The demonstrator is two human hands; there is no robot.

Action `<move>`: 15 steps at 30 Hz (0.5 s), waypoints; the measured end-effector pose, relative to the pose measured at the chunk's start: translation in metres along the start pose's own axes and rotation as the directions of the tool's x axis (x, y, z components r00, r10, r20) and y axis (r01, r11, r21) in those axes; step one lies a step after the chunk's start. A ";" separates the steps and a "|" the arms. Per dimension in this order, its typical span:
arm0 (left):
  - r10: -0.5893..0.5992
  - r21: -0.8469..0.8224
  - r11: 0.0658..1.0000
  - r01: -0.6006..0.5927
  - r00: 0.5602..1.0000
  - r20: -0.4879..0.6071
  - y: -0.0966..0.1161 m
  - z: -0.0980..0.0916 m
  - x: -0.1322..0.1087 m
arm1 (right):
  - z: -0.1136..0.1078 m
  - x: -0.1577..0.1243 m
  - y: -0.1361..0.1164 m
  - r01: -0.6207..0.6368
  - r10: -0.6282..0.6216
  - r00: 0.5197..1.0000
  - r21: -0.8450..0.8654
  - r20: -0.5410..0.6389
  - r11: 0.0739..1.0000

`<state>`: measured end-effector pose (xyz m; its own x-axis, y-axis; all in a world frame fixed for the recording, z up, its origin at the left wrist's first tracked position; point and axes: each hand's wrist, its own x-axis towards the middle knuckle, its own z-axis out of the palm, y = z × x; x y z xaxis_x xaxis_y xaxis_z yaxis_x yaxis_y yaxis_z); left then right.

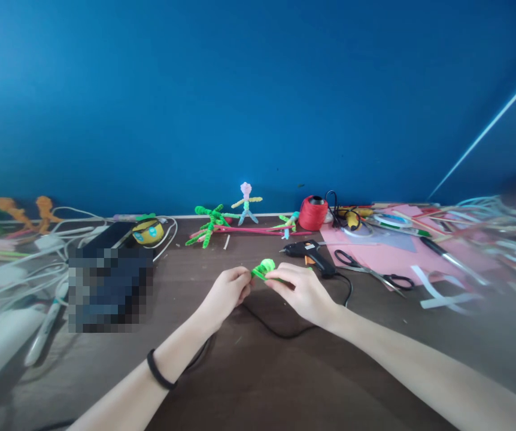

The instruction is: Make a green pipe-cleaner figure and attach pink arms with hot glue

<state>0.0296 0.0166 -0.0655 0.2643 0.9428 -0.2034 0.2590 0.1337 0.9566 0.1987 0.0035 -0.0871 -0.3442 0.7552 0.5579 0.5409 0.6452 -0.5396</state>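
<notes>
Running crosswise, green fuzzy piece (pixel 265 267)

This is a craft table (pixel 258 383) (glue gun (pixel 319 257), scissors (pixel 371 271), paper (pixel 424 263)).

Soft, dim light, darker upper-right corner, stretched blur at both sides, pixelated patch (pixel 111 290) left

The left hand (pixel 231 287) and right hand (pixel 305 290) cover parts of a green fuzzy piece (pixel 267 265). The left forearm (pixel 136 380) is cut off at 7 o'clock, the right forearm (pixel 419 371) at 4. Pixelation masks a dark object (pixel 112 287) toward 8; a white object (pixel 0 347) there runs off the edge. Orange figures (pixel 45 212) at 9 and pale strips (pixel 485 206) at 3 are blurred.
</notes>
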 end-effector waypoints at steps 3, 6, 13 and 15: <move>-0.026 -0.224 0.974 0.025 1.000 -0.003 0.001 0.000 0.001 | 0.003 -0.003 0.003 0.001 0.000 0.999 -0.013 0.038 1.000; -0.027 -0.374 0.927 0.038 0.999 0.036 0.000 -0.001 0.002 | 0.005 -0.004 0.006 -0.017 0.017 0.998 0.005 0.055 1.000; -0.013 -0.487 0.861 0.147 0.963 0.268 0.002 -0.004 0.002 | 0.004 0.000 0.014 -0.113 0.100 0.987 0.098 0.123 0.989; -0.005 -0.466 0.866 0.180 0.936 0.353 0.004 -0.005 0.000 | 0.004 0.000 0.015 -0.080 0.066 0.987 0.094 0.144 0.992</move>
<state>0.0260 0.0186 -0.0608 0.5737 0.7738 -0.2686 -0.1613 0.4282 0.8892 0.2040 0.0136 -0.0980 -0.4146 0.8051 0.4242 0.4925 0.5905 -0.6394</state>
